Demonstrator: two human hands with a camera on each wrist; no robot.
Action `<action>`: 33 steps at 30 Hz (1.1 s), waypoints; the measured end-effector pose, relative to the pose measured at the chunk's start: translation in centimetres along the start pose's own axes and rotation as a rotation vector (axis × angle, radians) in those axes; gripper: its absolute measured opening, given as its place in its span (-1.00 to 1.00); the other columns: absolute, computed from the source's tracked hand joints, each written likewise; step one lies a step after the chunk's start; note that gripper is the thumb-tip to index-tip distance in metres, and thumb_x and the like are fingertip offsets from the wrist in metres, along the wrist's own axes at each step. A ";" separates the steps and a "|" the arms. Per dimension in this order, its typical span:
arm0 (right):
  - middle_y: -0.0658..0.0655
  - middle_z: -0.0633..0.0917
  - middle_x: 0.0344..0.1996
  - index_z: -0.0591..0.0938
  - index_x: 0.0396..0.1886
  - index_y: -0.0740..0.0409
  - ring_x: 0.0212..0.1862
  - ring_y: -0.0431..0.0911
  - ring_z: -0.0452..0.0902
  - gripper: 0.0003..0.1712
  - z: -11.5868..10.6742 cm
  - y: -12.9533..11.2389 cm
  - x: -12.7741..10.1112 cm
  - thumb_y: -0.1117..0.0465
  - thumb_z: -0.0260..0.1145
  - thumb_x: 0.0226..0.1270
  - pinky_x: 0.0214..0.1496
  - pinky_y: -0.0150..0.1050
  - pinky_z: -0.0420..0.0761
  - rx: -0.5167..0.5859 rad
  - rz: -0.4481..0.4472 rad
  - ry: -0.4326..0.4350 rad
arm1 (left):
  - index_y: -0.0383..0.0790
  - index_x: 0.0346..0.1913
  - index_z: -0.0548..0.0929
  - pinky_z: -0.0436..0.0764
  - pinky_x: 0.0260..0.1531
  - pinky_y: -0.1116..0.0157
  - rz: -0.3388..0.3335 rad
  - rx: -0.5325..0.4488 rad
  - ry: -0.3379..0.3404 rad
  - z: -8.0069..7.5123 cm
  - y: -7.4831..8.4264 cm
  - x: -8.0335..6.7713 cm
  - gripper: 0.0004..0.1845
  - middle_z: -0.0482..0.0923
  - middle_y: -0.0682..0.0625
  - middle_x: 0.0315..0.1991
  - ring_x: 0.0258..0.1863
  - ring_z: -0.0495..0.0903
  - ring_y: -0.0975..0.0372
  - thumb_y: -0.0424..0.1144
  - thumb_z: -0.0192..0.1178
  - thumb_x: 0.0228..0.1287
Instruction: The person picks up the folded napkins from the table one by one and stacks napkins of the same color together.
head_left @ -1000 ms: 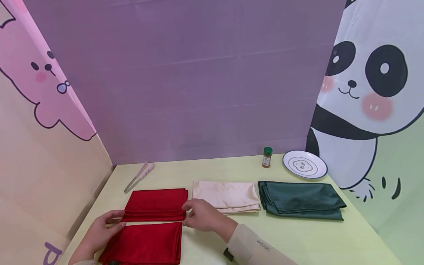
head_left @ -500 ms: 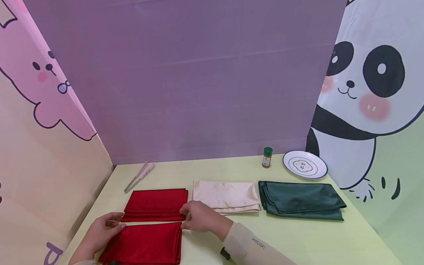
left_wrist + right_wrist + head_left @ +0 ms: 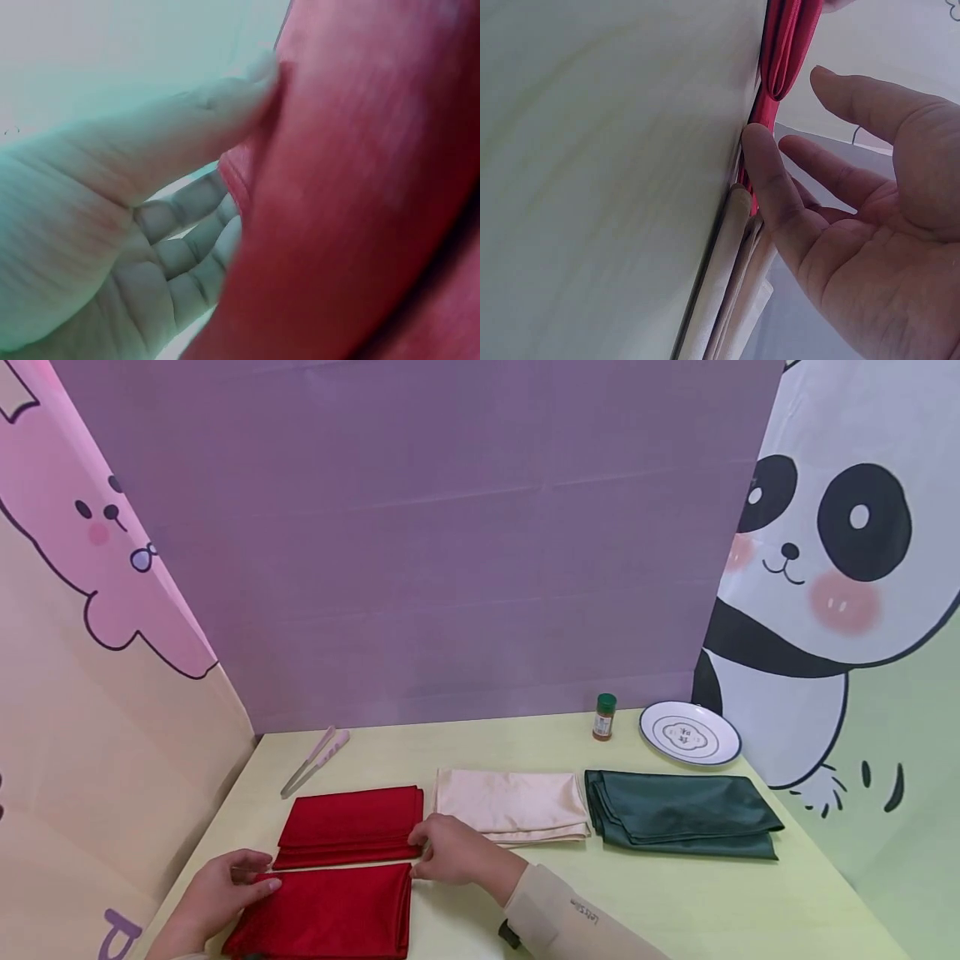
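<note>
Two folded red satin cloths lie one behind the other on the left of the table: a far one (image 3: 352, 818) and a near one (image 3: 330, 910). My left hand (image 3: 217, 893) is at their left edges, its thumb overlapping the near cloth's back corner and its fingers beside the far cloth's front corner. Red fabric (image 3: 360, 165) hides some fingertips in the left wrist view. At the cloths' right ends is my right hand (image 3: 461, 853), index finger by the far cloth's edge. The right wrist view shows its thumb and fingers (image 3: 772, 187) apart, nothing between them.
A folded cream cloth (image 3: 510, 802) lies just right of the far red one, then a folded dark green cloth (image 3: 682, 810). Tongs (image 3: 315, 762), a green-capped jar (image 3: 603, 717) and a white plate (image 3: 654, 733) are along the back of the table (image 3: 465, 739).
The far red cloth's left end has shifted slightly toward me. My left hand has drawn back a little, down and left. The right hand has barely moved.
</note>
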State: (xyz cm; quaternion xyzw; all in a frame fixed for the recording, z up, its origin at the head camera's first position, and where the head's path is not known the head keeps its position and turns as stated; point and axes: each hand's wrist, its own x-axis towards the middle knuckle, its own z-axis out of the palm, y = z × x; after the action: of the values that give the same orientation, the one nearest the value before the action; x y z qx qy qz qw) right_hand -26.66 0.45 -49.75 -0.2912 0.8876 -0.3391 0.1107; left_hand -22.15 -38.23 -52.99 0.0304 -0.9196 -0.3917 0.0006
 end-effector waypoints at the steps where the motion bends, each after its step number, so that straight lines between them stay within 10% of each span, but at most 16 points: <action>1: -0.02 0.68 -0.14 0.73 0.09 0.25 -0.30 -0.39 0.59 -0.54 0.1 0.0 0.0 0.26 0.60 0.19 -0.19 -0.44 0.60 0.000 0.001 -0.001 | -0.37 0.03 0.73 0.69 -0.29 0.32 -0.005 -0.001 -0.010 -0.1 0.1 -0.2 -0.51 0.74 -0.08 -0.15 -0.20 0.70 0.14 -0.21 0.64 0.07; 18: -0.02 0.66 -0.17 0.75 0.06 0.25 -0.31 -0.38 0.58 -0.57 0.2 0.2 0.0 0.25 0.60 0.20 -0.12 -0.43 0.60 -0.023 -0.025 0.000 | -0.22 -0.23 0.76 0.57 -0.34 0.32 0.068 0.029 -0.014 0.1 0.7 -0.6 -0.82 0.67 0.04 -0.31 -0.35 0.54 0.26 -0.31 0.57 0.16; 33: -0.18 0.68 -0.30 0.76 0.09 0.13 -0.26 -0.33 0.54 -0.54 0.5 0.0 0.0 0.07 0.61 0.25 -0.15 -0.37 0.60 -0.013 0.014 -0.057 | -0.06 -0.32 0.77 0.53 -0.36 0.35 0.280 -0.080 0.182 0.4 1.0 -0.4 -0.84 0.74 0.11 -0.40 -0.40 0.59 0.33 -0.35 0.55 0.16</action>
State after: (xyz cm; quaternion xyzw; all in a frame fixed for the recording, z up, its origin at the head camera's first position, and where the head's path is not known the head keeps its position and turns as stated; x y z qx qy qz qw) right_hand -26.46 0.15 -50.13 -0.2954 0.8883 -0.3240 0.1366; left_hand -21.78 -37.20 -52.52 -0.0625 -0.8947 -0.4197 0.1397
